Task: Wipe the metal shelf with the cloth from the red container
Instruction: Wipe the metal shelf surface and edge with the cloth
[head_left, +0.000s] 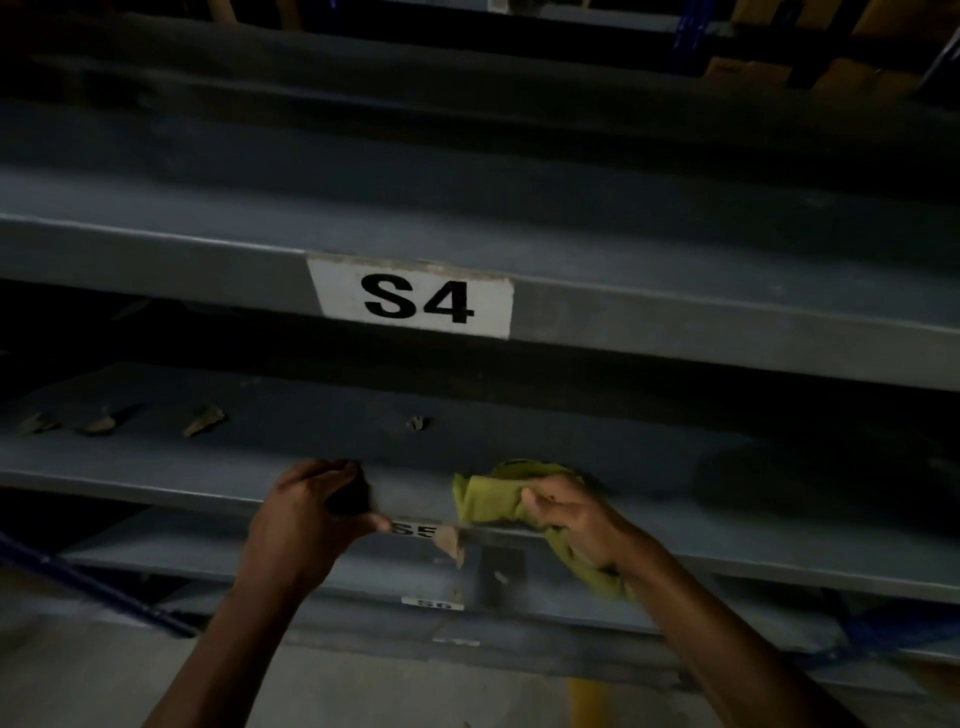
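Note:
A grey metal shelf, labelled S5 on its front edge, runs across the lower half of the dim view. My right hand grips a bunched yellow-green cloth and holds it against the shelf's front lip, with a tail of cloth hanging below my wrist. My left hand is at the same front edge to the left of the cloth, fingers curled over the lip and thumb pointing toward the S5 label. No red container is in view.
Small brown scraps lie on the S5 shelf's left part. Above is the shelf with a white S4 label; below, a shelf marked S6. A blue rack beam crosses lower left above the pale floor.

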